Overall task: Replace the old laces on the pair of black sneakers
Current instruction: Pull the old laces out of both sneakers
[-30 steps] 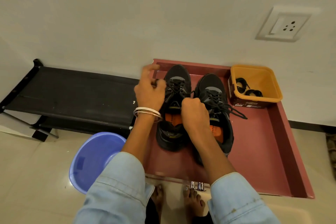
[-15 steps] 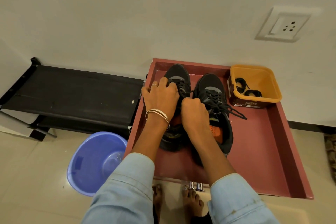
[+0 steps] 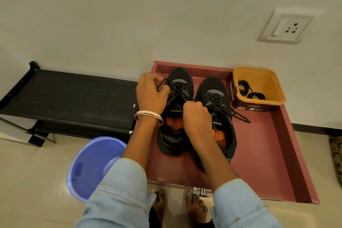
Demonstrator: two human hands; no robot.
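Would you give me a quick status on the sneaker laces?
Left hand pinches lace of left sneaker. Right hand grips its other end. Right sneaker laced. Nothing obstructing.

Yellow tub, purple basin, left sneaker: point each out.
yellow tub (image 3: 238,71), head view, far rim.
purple basin (image 3: 87,155), head view, inner wall.
left sneaker (image 3: 182,74), head view, toe cap.
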